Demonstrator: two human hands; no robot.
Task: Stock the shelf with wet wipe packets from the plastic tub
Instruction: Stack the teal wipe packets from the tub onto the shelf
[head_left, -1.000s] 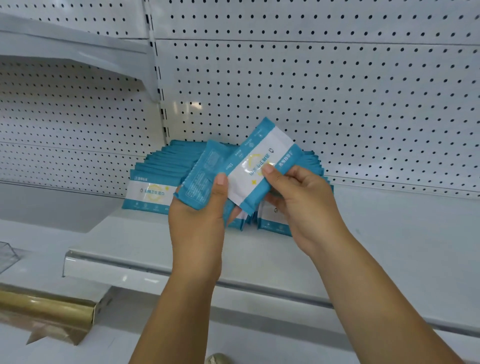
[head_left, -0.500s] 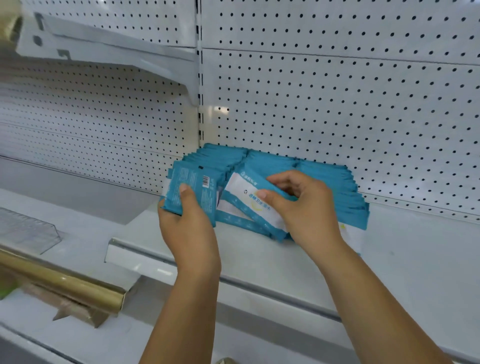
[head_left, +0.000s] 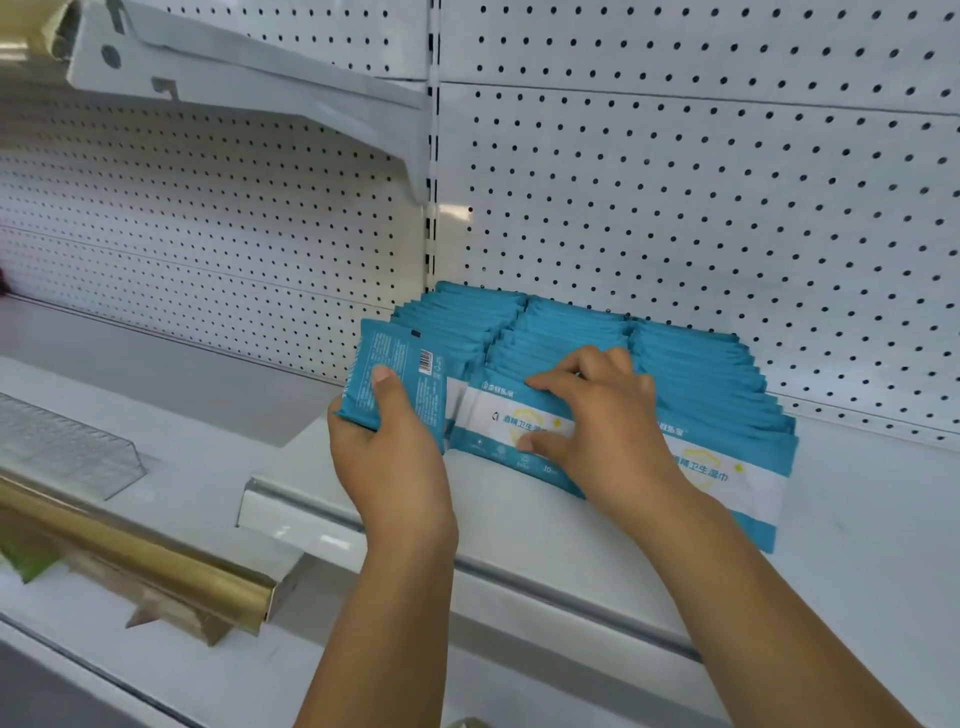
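On the flat white metal shelf (head_left: 857, 519), thin rectangular wet wipe packets (head_left: 571, 327) stand in tight rows side by side, leaning back toward the pegboard panel (head_left: 675, 182), a white sheet pierced with an even grid of small round holes. The packets are glossy film pouches, teal at both ends with a white band across the middle that carries printed characters and a yellow ring; their crimped top edges overlap like shingles.

The right hand (head_left: 608, 426) pinches the front packet (head_left: 496, 418) of the middle row, its curled fingers on the upper teal edge and its thumb on the white band. The left hand (head_left: 389, 467) grips a handful of packets (head_left: 395, 364) just left of that row, above the shelf's rolled front lip, thumb pressed flat on the teal back face, where fine print and a small barcode show.

An angled white steel bracket (head_left: 234, 78) juts from the upright at top left. Lower left, a shiny gold rail (head_left: 130, 551) with a squared profile runs diagonally, and a clear divider (head_left: 67, 447) of ribbed plastic stands near it.
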